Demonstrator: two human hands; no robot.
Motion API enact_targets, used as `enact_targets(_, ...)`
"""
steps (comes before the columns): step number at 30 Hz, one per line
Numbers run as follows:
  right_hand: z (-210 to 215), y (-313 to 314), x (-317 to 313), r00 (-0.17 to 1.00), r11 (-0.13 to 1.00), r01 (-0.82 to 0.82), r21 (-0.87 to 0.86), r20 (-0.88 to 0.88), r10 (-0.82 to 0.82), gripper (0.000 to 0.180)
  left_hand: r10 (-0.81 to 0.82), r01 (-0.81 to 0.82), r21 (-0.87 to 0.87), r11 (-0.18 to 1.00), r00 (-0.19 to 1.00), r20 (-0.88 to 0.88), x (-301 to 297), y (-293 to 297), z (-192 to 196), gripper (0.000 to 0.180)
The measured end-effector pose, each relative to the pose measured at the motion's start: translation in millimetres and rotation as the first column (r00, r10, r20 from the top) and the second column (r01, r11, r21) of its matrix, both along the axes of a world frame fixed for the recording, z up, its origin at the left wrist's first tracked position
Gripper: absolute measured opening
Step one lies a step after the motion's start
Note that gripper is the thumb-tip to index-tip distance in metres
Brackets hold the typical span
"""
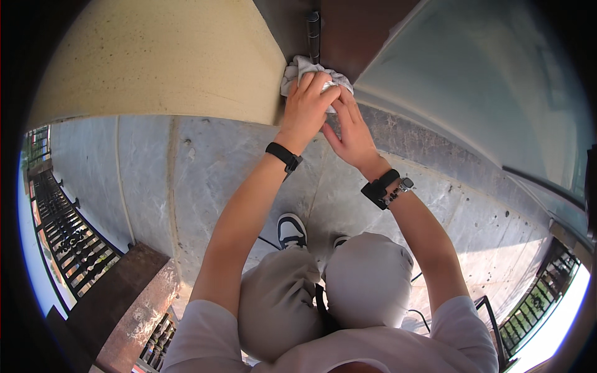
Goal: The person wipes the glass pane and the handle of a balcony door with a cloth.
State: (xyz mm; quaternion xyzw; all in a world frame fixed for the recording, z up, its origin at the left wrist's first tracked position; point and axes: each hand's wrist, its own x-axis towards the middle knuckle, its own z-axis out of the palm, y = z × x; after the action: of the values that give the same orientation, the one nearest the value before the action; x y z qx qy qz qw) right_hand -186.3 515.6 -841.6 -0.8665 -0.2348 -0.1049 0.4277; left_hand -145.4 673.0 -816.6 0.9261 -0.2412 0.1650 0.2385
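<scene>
A crumpled light grey cloth (300,66) is bunched against the foot of a dark brown frame, just below a black cylindrical hinge (313,38). My left hand (306,110) presses down on the cloth with its fingers bent into the folds. From the right, my right hand (353,133) meets it, its fingertips on the cloth's lower edge and against my left fingers, its thumb held apart. The cloth partly hides the fingertips of both hands. Each wrist wears a black band.
A cream wall (168,62) stands at the left, a glass panel (472,81) at the right above a stone sill (423,130). Grey floor tiles (217,168) lie below. My bent knees and shoes are close underneath. Black railings (71,242) and a brown ledge (124,304) edge the left side.
</scene>
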Motion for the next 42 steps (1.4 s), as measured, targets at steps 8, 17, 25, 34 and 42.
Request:
enact_targets(8,144,7,2,0.852,0.991,-0.082,-0.103,0.508,0.124,0.043,0.192,0.161,-0.581,0.798,0.846,0.498,-8,-3,89,0.02)
enact_targets(17,186,23,41,0.87,0.972,-0.138,-0.189,0.447,0.21,0.038,0.298,0.128,-0.755,0.643,0.866,0.401,34,-16,69,0.033)
enact_targets(25,192,22,39,0.859,0.975,-0.137,-0.175,0.469,0.205,0.028,0.282,0.087,-0.744,0.662,0.891,0.355,8,-20,84,0.035)
enact_targets(34,215,24,44,0.901,0.938,-0.195,-0.286,0.325,0.286,0.022,0.345,-0.024,-0.793,0.609,0.908,0.237,9,-29,75,0.042)
enact_targets(42,140,14,44,0.924,0.835,-0.332,-0.439,0.025,0.381,0.025,0.328,-0.277,-0.75,0.601,0.941,-0.085,-32,-35,-24,0.045)
